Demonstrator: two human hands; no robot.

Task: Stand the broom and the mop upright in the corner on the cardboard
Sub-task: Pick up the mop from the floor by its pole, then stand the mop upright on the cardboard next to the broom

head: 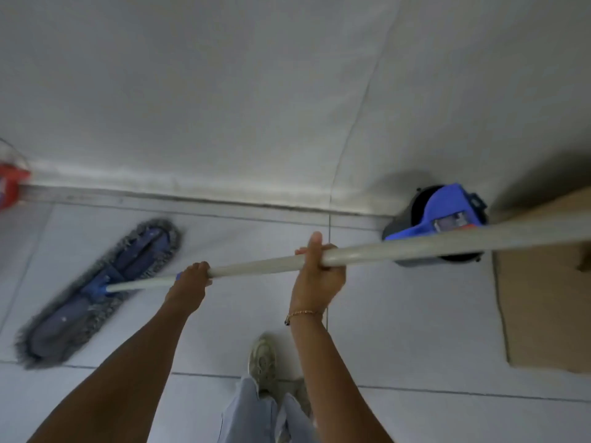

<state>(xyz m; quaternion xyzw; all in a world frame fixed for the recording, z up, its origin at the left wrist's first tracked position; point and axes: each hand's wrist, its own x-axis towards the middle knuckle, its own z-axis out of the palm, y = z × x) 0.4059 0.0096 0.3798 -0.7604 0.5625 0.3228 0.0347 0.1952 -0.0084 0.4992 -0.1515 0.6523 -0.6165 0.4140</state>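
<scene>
Starting at far left: red object (9, 187), cut off by the frame edge, sits at the wall base. Mop (96, 292) next; its flat blue fringed head is low over or on the tiled floor (399, 330), blurred, contact cannot be judged. Pale handle (415, 247) runs from the head rightward, nearly level, out of frame at right. Left hand (188, 282) closed around the handle close to the head. Right hand (316, 273) closed around it further along, thumb up; bracelet (302, 314) on that wrist. Shoe (263, 362) below. Blue-and-black bucket (438, 219) against the wall. Cardboard (543, 298) flat on floor at far right, well apart from mop head.
</scene>
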